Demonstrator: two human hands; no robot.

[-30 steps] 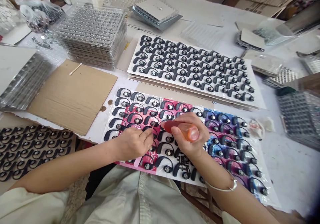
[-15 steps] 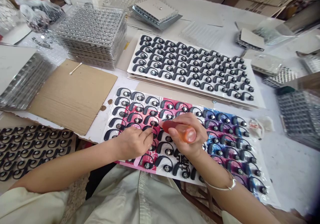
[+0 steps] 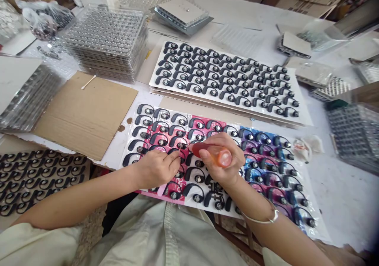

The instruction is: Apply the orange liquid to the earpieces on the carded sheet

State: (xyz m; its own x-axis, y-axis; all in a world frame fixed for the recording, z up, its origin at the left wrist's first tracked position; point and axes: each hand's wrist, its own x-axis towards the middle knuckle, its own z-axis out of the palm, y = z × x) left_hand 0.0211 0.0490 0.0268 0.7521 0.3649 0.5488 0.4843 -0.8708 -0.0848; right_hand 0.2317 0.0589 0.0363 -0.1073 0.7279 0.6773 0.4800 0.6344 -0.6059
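Observation:
A colourful printed sheet (image 3: 257, 195) lies in front of me, covered with rows of black ear-hook parts (image 3: 148, 133). My right hand (image 3: 220, 161) is closed round an orange-handled tool (image 3: 217, 155), its tip pointing left toward the parts. My left hand (image 3: 158, 169) rests on the sheet with its fingers pinched on a thin pale stick beside the tool's tip. A bracelet (image 3: 262, 219) circles my right wrist.
A white board (image 3: 302, 112) with more ear-hook parts lies behind the sheet. Stacked clear trays (image 3: 109, 40) stand at the back left, a cardboard piece (image 3: 85, 114) with a swab left of centre, another tray of parts (image 3: 35, 175) at lower left, more trays (image 3: 352, 135) at right.
Both hands have shifted very slightly up the sheet; the grip on the tool and the stick is unchanged.

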